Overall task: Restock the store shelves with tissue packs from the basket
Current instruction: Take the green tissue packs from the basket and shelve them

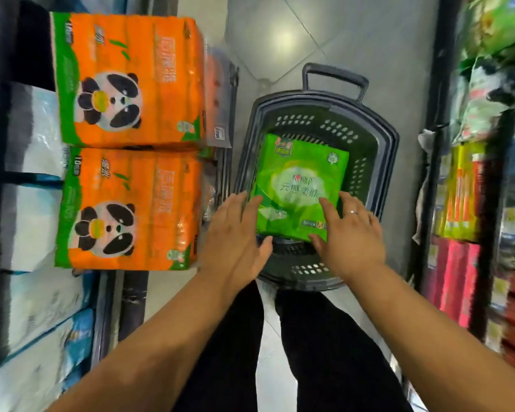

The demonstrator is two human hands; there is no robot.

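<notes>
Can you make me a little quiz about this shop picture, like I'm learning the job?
1. True or false: the green tissue pack is in the basket.
2. Which animal is on the orange packs on the shelf? A cat, B panda, C rabbit.
3. Fill in: the right hand wears a ____ on one finger.
Key: 1 true; 2 B; 3 ring.

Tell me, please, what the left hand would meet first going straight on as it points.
Probably the green pack in the basket; the left hand is close to its edge, depth unclear.
</notes>
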